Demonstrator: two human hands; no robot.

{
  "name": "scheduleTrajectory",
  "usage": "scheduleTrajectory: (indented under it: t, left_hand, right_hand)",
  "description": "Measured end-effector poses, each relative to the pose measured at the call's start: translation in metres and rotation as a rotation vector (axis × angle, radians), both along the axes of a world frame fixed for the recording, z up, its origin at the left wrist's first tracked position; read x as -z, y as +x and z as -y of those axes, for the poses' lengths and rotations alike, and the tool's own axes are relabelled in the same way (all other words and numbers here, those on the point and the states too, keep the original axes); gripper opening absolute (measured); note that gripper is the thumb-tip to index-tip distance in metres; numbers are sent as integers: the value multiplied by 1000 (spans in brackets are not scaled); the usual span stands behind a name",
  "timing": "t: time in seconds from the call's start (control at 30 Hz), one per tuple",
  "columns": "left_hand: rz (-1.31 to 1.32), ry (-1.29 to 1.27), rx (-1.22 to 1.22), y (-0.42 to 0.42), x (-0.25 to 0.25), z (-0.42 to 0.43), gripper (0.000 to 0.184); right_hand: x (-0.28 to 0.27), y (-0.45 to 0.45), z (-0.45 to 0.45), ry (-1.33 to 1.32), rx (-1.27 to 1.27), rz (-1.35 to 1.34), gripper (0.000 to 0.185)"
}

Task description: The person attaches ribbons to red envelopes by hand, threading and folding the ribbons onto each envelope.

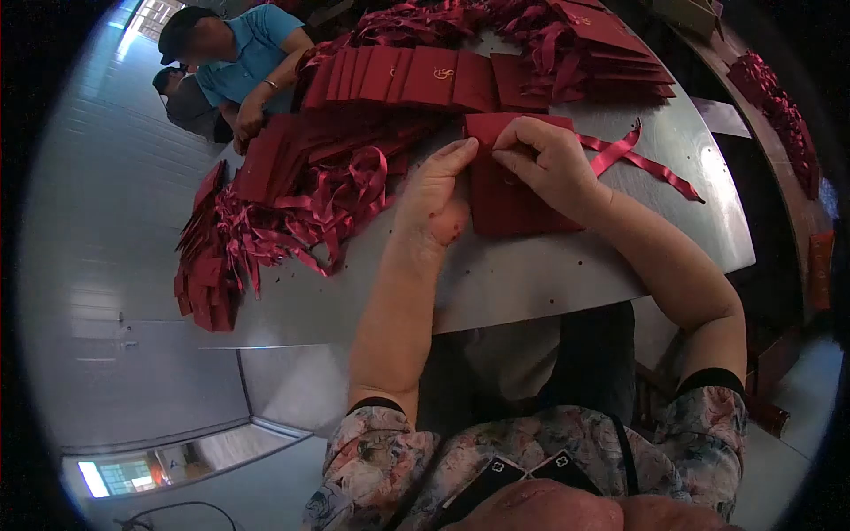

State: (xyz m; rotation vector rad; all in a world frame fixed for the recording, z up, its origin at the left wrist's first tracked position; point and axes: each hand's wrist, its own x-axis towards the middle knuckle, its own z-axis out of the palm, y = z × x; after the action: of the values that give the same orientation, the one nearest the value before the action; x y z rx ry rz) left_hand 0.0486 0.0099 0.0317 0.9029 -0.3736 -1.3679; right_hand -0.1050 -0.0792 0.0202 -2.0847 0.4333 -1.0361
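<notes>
A flat red bag lies on the metal table in front of me. My left hand is at its left edge, with thumb and fingers closed near its upper left corner. Over the upper part of the bag is my right hand, its thumb and index finger pinched together; whatever is between them is too small to make out. A red ribbon extends from the right side of the bag across the table.
Red bags stand in a row behind, with another stack at the back right. Tangled ribbons lie left on the table. A person in blue works at the far left. More ribbons lie on a right-hand ledge.
</notes>
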Motion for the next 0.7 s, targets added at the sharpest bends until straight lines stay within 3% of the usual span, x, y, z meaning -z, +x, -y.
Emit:
scheduleTrajectory:
  t: [0.17,0.3,0.4,0.47,0.7]
  left_hand:
    - [-29,-18,36,1,9,1,24]
    - [-28,-15,21,-4,6,2,22]
    - [-40,-23,-3,-2,7,2,19]
    - [-7,-11,-24,-4,5,1,17]
    - [185,11,-87,-8,7,1,16]
  right_hand:
    - [6,4,2,165,92,95,10]
    - [1,-1,0,138,120,78,9]
    - [2,0,0,87,68,71,8]
    - [3,1,3,-134,68,112,8]
    - [-3,-2,5,-212,81,3,8]
